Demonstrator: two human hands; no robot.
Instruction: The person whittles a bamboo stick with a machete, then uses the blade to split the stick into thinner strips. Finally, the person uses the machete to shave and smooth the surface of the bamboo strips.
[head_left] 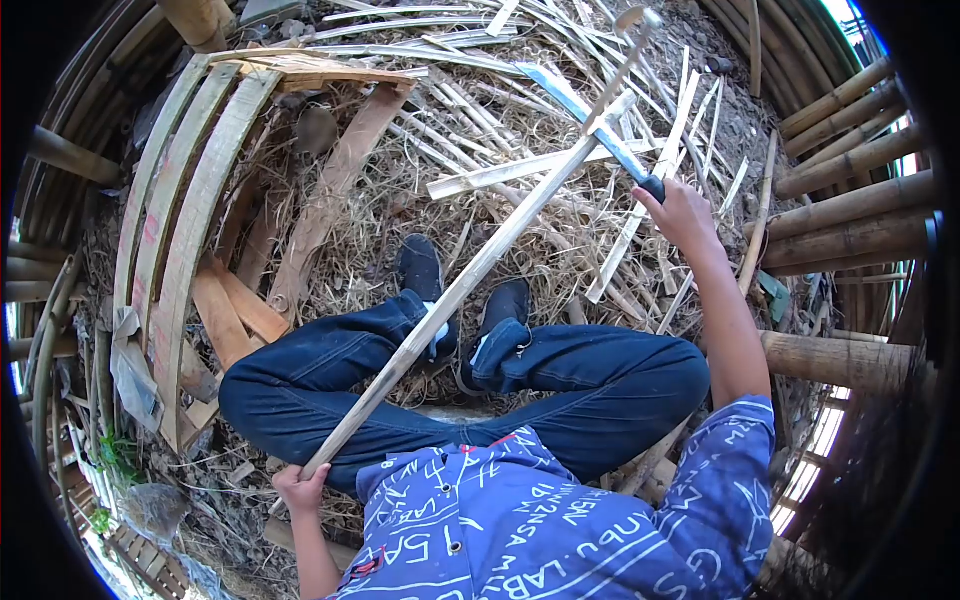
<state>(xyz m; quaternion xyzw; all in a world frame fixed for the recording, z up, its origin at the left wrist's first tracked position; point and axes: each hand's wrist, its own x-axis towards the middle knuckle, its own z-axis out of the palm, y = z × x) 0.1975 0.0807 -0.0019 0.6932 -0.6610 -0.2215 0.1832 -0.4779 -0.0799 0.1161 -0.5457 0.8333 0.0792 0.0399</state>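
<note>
A long pale wooden strip [450, 302] runs diagonally across my lap, from the lower left to the upper right. My left hand [300, 488] is closed round its lower end. My right hand [680, 212] grips the dark handle of a long knife [570, 97]. The blade points up and to the left and crosses the strip near its far end. Beyond the blade, a thin curled piece [618, 80] rises from that end. Under the knife lies a loose flat slat [490, 176].
A slatted wooden crate [205, 205] stands on the left. Split strips and shavings [400, 220] litter the ground past my shoes. Bamboo poles [850, 235] line the right side. A crumpled plastic sheet [135, 375] hangs by the crate.
</note>
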